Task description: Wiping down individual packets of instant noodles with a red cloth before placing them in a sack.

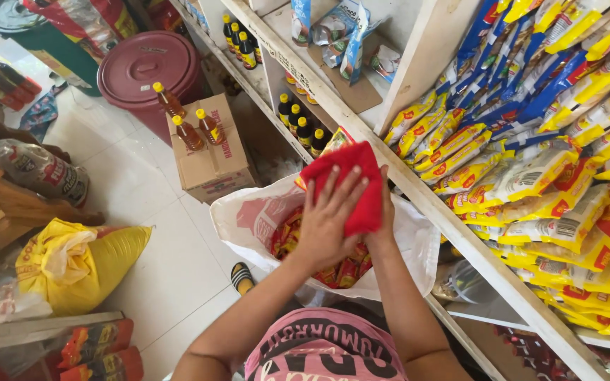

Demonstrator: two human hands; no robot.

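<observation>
My left hand [330, 222] lies flat on a red cloth [351, 173], pressing it over a yellow and red packet [337, 141] whose top corner sticks out. My right hand [387, 212] is behind the cloth, mostly hidden, and grips the packet and cloth from the far side. Both hands hover above a white plastic bag [248, 219] holding several red and yellow packets [287, 236]. The bag stands on the floor next to the shelf.
A white wooden shelf [453, 219] on the right holds rows of yellow, blue and red packets [531, 141]. Dark bottles [301, 127] stand on a lower shelf. A cardboard box [213, 159] carries three bottles. A maroon bin [146, 67] and yellow sack [79, 264] stand to the left.
</observation>
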